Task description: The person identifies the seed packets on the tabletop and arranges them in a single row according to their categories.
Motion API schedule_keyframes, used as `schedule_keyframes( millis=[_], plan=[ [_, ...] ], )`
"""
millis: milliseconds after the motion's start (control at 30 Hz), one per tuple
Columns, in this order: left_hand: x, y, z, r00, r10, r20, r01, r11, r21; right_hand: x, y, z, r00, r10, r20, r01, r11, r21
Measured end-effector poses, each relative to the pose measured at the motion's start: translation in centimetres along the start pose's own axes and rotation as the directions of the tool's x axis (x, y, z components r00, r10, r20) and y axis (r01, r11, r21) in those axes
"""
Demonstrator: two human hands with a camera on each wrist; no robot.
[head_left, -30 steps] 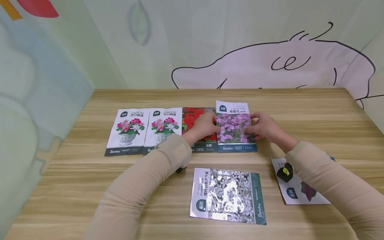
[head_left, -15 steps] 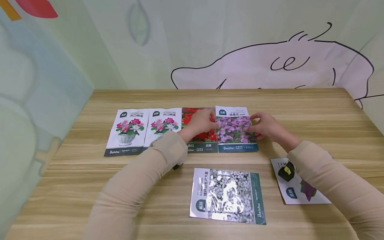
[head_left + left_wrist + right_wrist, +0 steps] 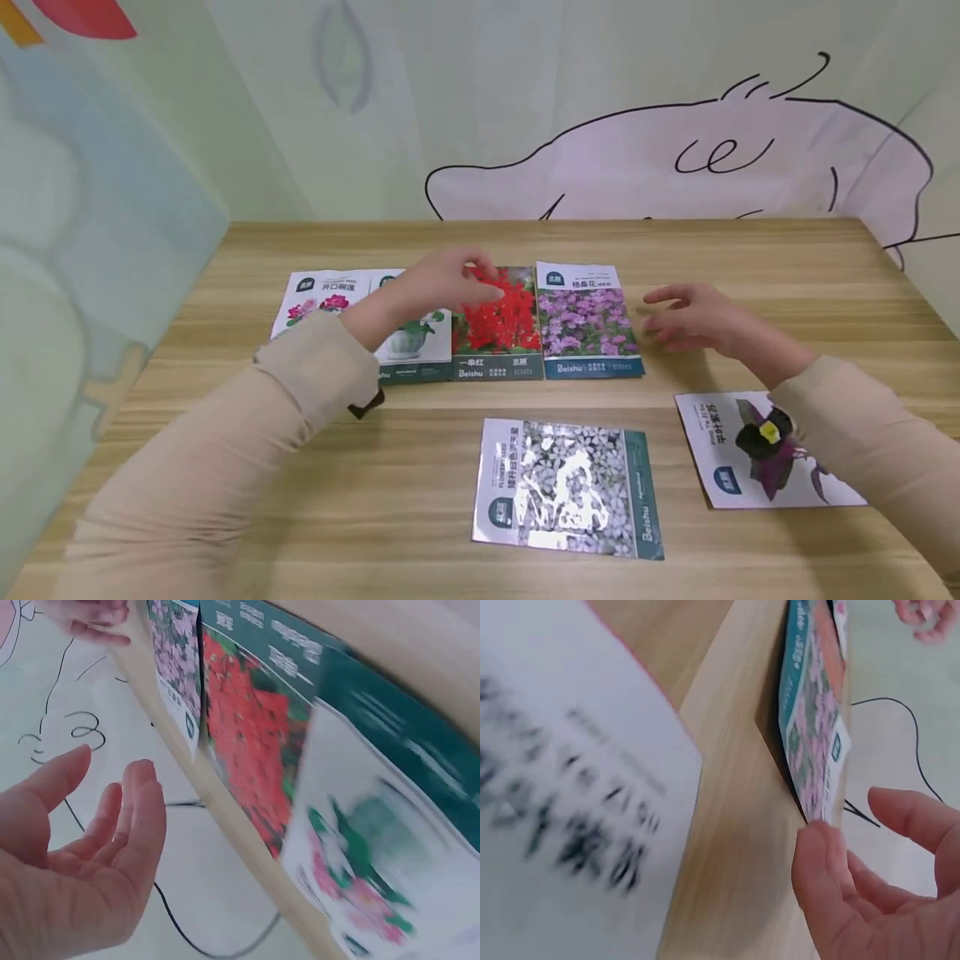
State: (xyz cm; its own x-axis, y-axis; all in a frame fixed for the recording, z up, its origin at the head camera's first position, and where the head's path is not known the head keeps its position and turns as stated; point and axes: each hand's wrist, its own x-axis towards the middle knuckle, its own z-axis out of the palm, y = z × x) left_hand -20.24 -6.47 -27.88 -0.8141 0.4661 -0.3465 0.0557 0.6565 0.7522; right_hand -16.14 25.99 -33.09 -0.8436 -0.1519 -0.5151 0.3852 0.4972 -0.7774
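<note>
Above the red-flower seed packet (image 3: 501, 321) hovers my left hand (image 3: 442, 283), fingers loosely bent with nothing in them; the left wrist view shows its palm (image 3: 82, 885) bare. My right hand (image 3: 701, 319) is just right of the purple-flower seed packet (image 3: 588, 325), apart from it, thumb and fingers spread. That packet lies flat at the right end of a row, beside the red one. Two white packets with potted lotus pictures make up the row's left part; the second lotus packet (image 3: 408, 342) and the first lotus packet (image 3: 322, 292) are partly hidden by my left arm.
A white-flower packet (image 3: 577, 487) lies sideways nearer the front, its glossy face reflecting light. To its right is a packet with a dark purple plant (image 3: 765, 454), partly under my right sleeve. A printed curtain (image 3: 525, 100) hangs behind the wooden table's back edge.
The purple-flower packet has slid slightly toward me, level with the row. Both hands have let go of it and moved apart, left hand leftward, right hand rightward.
</note>
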Motion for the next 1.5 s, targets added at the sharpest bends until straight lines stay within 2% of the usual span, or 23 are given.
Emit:
schedule_keyframes(
  millis=[67, 167, 233, 333, 467, 600, 667, 767, 867, 1033, 1133, 1300, 1400, 1500],
  plan=[
    [-1.1, -0.5, -0.7, 0.999, -0.034, 0.024, 0.035, 0.998, -0.048, -0.8, 0.7, -0.8, 1.0, 0.011, 0.029, -0.013, 0.996, 0.084],
    [-2.5, -1.4, -1.0, 0.99, -0.116, 0.075, 0.125, 0.983, -0.134, -2.0, 1.9, -1.9, 0.996, 0.043, 0.078, -0.059, 0.974, 0.217],
    [-3.4, -2.1, -0.9, 0.977, -0.175, 0.123, 0.195, 0.963, -0.184, -2.7, 2.6, -2.5, 0.992, 0.067, 0.107, -0.097, 0.948, 0.304],
    [-4.7, -3.2, -0.8, 0.956, -0.221, 0.193, 0.264, 0.935, -0.238, -3.7, 3.6, -3.0, 0.982, 0.068, 0.174, -0.133, 0.909, 0.396],
    [-6.6, -4.1, -1.5, 0.941, -0.196, 0.277, 0.276, 0.916, -0.29, -4.8, 4.7, -3.1, 0.956, 0.009, 0.292, -0.152, 0.869, 0.471],
    [-7.8, -4.4, -2.1, 0.934, -0.154, 0.321, 0.266, 0.901, -0.343, -5.6, 5.3, -3.1, 0.925, -0.058, 0.377, -0.164, 0.833, 0.529],
    [-8.0, -4.6, -2.0, 0.931, -0.143, 0.336, 0.268, 0.892, -0.363, -5.8, 5.5, -2.9, 0.92, -0.073, 0.386, -0.16, 0.828, 0.538],
    [-8.1, -5.1, -1.3, 0.922, -0.137, 0.362, 0.282, 0.877, -0.388, -6.0, 5.5, -2.5, 0.924, -0.074, 0.374, -0.146, 0.839, 0.524],
    [-8.2, -5.7, -0.3, 0.904, -0.139, 0.404, 0.317, 0.853, -0.415, -6.4, 5.7, -2.0, 0.923, -0.073, 0.377, -0.142, 0.848, 0.511],
    [-8.4, -6.6, 0.9, 0.871, -0.123, 0.475, 0.35, 0.834, -0.426, -7.3, 6.0, -0.9, 0.903, -0.081, 0.421, -0.174, 0.829, 0.531],
    [-8.3, -6.7, 1.2, 0.873, -0.111, 0.475, 0.345, 0.829, -0.44, -7.6, 5.9, -0.3, 0.901, -0.077, 0.428, -0.187, 0.82, 0.541],
    [-8.5, -6.9, 1.9, 0.895, -0.114, 0.431, 0.344, 0.792, -0.504, -8.0, 5.9, 0.9, 0.903, -0.031, 0.429, -0.22, 0.824, 0.521],
    [-8.8, -7.1, 2.7, 0.896, -0.132, 0.424, 0.361, 0.774, -0.521, -8.1, 6.0, 1.8, 0.896, -0.002, 0.444, -0.246, 0.831, 0.5],
    [-9.1, -7.2, 3.6, 0.889, -0.134, 0.439, 0.376, 0.76, -0.53, -8.1, 5.9, 2.4, 0.895, 0.01, 0.446, -0.254, 0.834, 0.49]
  ],
)
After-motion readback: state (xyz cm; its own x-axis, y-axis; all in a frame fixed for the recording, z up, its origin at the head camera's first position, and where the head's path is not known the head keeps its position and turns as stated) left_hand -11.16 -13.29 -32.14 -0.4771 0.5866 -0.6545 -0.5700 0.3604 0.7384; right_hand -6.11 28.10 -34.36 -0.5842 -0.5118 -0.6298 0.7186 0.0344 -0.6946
